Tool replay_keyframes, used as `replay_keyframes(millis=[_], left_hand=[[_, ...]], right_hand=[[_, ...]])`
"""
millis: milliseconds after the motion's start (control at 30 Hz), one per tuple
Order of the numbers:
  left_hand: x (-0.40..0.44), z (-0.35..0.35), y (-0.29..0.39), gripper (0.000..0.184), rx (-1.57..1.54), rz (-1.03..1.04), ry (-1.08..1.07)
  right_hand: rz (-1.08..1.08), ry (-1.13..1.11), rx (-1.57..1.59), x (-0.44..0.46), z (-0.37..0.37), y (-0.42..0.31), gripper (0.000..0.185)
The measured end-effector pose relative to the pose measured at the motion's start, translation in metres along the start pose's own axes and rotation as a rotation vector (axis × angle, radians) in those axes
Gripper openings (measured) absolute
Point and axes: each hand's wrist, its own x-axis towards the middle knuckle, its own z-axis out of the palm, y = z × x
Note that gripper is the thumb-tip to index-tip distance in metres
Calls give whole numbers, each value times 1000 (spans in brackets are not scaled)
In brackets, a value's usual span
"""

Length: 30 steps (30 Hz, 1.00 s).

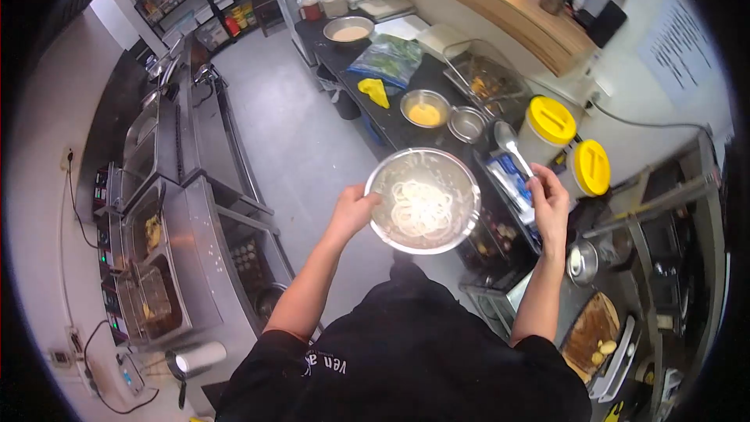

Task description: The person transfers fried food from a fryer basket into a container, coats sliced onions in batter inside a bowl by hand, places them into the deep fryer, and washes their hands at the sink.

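My left hand grips the left rim of a steel bowl, its thumb over the edge. White-coated rings lie inside the bowl, which is held in front of my body. My right hand pinches the handle of a metal spoon, whose head points up and away over the dark counter. Beyond the bowl stand a smaller bowl with yellow contents and a small steel bowl.
Yellow-lidded tubs stand right of the spoon. A wire basket, a plastic bag of greens and a yellow cloth rest on the counter. Fryers are at the left, a wooden board at the lower right.
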Motion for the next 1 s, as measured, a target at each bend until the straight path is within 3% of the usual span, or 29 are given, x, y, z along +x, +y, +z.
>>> replay_keyframes(millis=[67,100,267,400,600,733,800,933,1000], left_hand=[[45,-36,-14,25,47,55,175],[65,-54,-21,25,40,38,185],[168,-145,-15,21,96,-105,352],[260,-208,-53,23,-42,-119,390],[395,-270,-96,28,22,-166,373],[510,-294,-118,30,9,-92,290],[551,-306,-119,31,-25,-199,174],[631,-317,-141,33,176,-149,189],[648,-324,-127,36,137,-151,54]], right_hand=[[-154,-49,-112,52,49,12,27],[-41,-114,-55,79,73,12,24],[-224,-234,-228,228,227,49,25],[-216,-362,-224,323,362,55,23],[-339,-198,-438,441,528,71,21],[-332,-87,-546,504,591,98,21],[-244,-140,-610,532,612,113,27],[-292,-86,-725,582,642,128,25],[-370,-152,-733,604,653,138,26]])
